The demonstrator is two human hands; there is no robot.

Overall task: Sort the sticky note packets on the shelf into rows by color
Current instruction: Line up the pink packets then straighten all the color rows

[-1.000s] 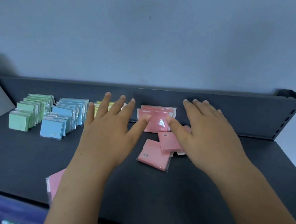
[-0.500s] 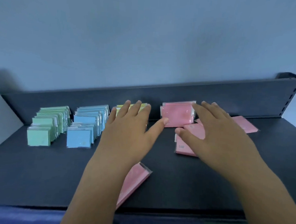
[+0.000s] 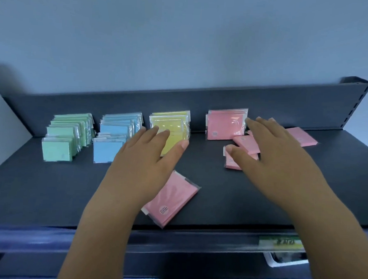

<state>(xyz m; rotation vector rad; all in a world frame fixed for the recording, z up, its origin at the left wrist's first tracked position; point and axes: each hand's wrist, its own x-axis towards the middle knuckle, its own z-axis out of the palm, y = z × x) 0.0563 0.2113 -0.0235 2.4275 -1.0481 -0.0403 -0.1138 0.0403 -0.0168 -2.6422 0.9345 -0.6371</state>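
On the dark shelf (image 3: 48, 187) stand rows of upright packets: green (image 3: 68, 136), blue (image 3: 115, 139) and yellow (image 3: 172, 126). One pink packet (image 3: 225, 124) stands upright against the back wall. Loose pink packets lie flat to its right: a small pile (image 3: 245, 142) under my right hand and one further right (image 3: 302, 138). Another pink packet (image 3: 171, 199) lies flat near the front edge, partly under my left wrist. My left hand (image 3: 144, 165) hovers open in front of the yellow row. My right hand (image 3: 271, 156) rests spread over the pink pile, holding nothing.
A raised back wall (image 3: 287, 106) runs behind the rows. A light panel (image 3: 2, 125) closes the left side. The shelf's front rail (image 3: 195, 236) carries price labels (image 3: 280, 242), and a lower shelf sits beneath.
The view has pulled back and tilted. My left hand has moved left, uncovering the yellow row. My right hand stays on the loose pink packets.
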